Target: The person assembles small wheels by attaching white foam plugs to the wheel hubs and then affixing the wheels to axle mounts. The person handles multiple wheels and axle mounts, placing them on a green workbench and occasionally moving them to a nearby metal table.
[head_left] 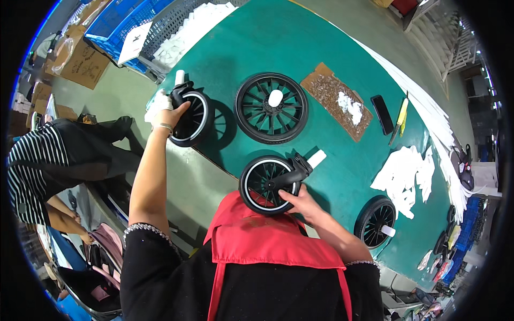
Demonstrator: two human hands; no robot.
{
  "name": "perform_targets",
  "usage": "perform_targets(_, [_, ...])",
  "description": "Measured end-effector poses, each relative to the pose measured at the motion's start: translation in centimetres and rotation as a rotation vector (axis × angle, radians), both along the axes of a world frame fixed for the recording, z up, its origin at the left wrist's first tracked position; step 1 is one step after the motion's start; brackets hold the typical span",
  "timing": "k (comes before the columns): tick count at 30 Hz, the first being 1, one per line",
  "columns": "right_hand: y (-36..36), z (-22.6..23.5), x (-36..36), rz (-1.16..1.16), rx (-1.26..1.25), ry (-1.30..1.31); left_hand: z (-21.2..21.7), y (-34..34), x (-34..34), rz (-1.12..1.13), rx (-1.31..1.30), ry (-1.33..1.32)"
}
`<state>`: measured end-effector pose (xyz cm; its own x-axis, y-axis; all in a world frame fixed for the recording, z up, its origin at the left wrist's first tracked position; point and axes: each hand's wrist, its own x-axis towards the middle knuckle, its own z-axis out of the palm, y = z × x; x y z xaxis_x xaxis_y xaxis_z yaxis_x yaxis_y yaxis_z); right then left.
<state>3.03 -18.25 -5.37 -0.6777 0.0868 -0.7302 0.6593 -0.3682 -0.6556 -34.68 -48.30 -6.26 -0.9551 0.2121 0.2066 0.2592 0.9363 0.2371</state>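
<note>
A green worktable [321,48] in a workshop, seen from above, with black stroller wheels spread over it.

The right hand [300,202] curls over the rim of a white-striped caster wheel [265,184] at the table's near edge; the left hand [163,113] closes on a second caster wheel [191,117] at the left edge. Both look rigid, moderately light, best held by rim or fork. Beyond lie a large spoked wheel [271,108], a cardboard sheet [336,100], a phone [382,114] and white wrappers [405,174].
</note>
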Motion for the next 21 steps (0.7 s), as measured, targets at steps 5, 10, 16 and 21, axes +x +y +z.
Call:
perform_targets(5, [-5.4, 0.4, -5.9, -0.072, -0.518, -0.23, -1.3, -2.1, 1.7, -0.029, 0.18, 0.215])
perform_targets(10, [-10.6, -1.5, -12.7, 0.115, -0.397, -0.059, -0.5, -0.7, 5.9, -0.113, 0.528, 0.076])
perform_targets(16, [-2.9, 0.4, -8.2, 0.29, -0.285, 0.179, -2.5, 1.5, 7.9, -0.134, 0.443, 0.168])
perform_targets(21, [2.8, -1.8, 10.0, -0.812, 0.069, -0.233, -1.7, 7.4, 7.3, -0.35, 0.226, 0.277])
